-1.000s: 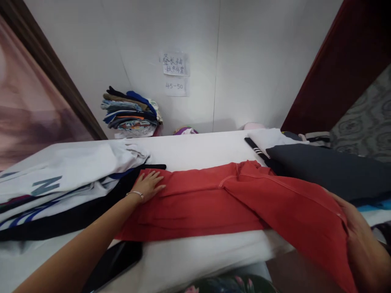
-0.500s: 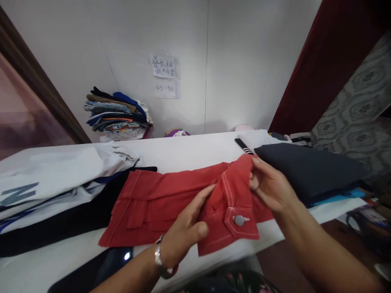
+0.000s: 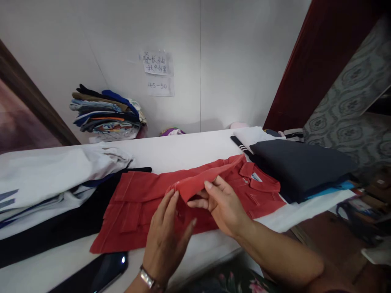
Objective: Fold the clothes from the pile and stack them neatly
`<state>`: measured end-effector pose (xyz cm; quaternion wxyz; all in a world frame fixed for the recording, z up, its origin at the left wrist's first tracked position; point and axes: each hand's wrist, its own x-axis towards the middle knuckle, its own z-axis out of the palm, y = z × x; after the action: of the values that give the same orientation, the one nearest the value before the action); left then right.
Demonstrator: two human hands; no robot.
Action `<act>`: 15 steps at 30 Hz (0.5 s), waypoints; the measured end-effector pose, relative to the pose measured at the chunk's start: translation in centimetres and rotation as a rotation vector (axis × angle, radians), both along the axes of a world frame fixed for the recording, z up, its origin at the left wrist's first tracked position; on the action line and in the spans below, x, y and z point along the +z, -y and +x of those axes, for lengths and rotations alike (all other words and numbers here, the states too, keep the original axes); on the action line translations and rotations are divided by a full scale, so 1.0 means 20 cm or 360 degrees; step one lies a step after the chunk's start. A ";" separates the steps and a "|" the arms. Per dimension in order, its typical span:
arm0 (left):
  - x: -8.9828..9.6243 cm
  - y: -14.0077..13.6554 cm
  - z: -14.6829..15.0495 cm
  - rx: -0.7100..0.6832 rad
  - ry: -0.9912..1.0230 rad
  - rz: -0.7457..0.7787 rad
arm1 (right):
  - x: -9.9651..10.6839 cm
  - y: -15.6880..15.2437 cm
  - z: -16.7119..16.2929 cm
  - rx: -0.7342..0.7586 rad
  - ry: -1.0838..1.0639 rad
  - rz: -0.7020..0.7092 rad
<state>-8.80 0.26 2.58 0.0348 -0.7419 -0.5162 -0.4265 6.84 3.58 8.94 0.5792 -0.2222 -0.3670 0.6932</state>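
Observation:
A red jacket (image 3: 137, 219) with pale stitching lies spread across the white table, its collar (image 3: 265, 179) toward the right. My right hand (image 3: 224, 203) pinches the edge of a red sleeve (image 3: 195, 185) that is lifted and folded back over the jacket's body. Against the left end of this sleeve rest the fingertips of my left hand (image 3: 165, 232). Its fingers are stretched out and its thumb stands apart, so that hand is open. A silver watch sits on my left wrist.
White and black clothes (image 3: 55, 175) are heaped on the left. A dark grey folded garment (image 3: 305, 162) tops a pile on the right. A phone (image 3: 94, 272) lies at the front edge. Folded clothes (image 3: 106, 112) stand stacked behind the table (image 3: 180, 148), below paper notes (image 3: 159, 73) on the wall.
My right hand has moved left and lower with the sleeve, turning it across the jacket and uncovering the collar. My left hand has shifted left. The view has turned slightly right.

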 end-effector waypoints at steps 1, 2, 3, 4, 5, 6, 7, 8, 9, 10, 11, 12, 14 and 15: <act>-0.01 -0.04 0.00 0.0041 0.0022 0.0049 | -0.01 0.01 0.00 0.0007 0.0024 0.0012; -0.01 -0.07 0.00 0.0056 0.0053 0.0084 | -0.02 0.01 0.00 0.0008 0.0044 0.0023; 0.00 -0.10 -0.01 0.0053 0.0093 0.0095 | -0.03 0.02 0.01 0.0001 0.0064 0.0039; 0.02 -0.11 -0.01 0.0036 0.0142 0.0082 | -0.05 0.03 0.04 0.0001 0.0093 0.0059; 0.05 -0.11 -0.02 0.0004 0.0199 0.0040 | -0.06 0.04 0.08 0.0030 0.0144 0.0081; 0.08 -0.11 -0.03 -0.0047 0.0264 -0.0028 | -0.07 0.05 0.13 0.0103 0.0232 0.0106; 0.11 -0.09 -0.06 -0.0110 0.0332 -0.0118 | -0.09 0.06 0.19 0.0191 0.0353 0.0140; 0.14 -0.07 -0.09 -0.0176 0.0392 -0.0218 | -0.11 0.06 0.27 0.0264 0.0502 0.0186; 0.17 -0.04 -0.13 -0.0239 0.0423 -0.0328 | -0.13 0.05 0.36 0.0301 0.0675 0.0247; 0.19 -0.02 -0.17 -0.0279 0.0425 -0.0425 | -0.16 0.03 0.46 0.0195 0.0826 0.0335; 0.20 0.00 -0.23 -0.0292 0.0394 -0.0500 | -0.20 0.00 0.56 -0.0022 0.0963 0.0449; 0.20 0.03 -0.28 -0.0279 0.0341 -0.0559 | -0.23 -0.04 0.66 -0.0260 0.1130 0.0553; 0.20 0.06 -0.38 -0.0220 0.0246 -0.0624 | -0.30 -0.17 0.85 -0.0660 0.1485 0.0763; 0.20 0.07 -0.40 -0.0211 0.0197 -0.0642 | -0.33 -0.24 0.92 -0.0713 0.1680 0.0879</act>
<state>-16.90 -1.13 6.62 -0.1742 -0.7384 -0.5424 -0.3609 25.26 8.46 2.42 0.4871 -0.4477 -0.7129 0.2322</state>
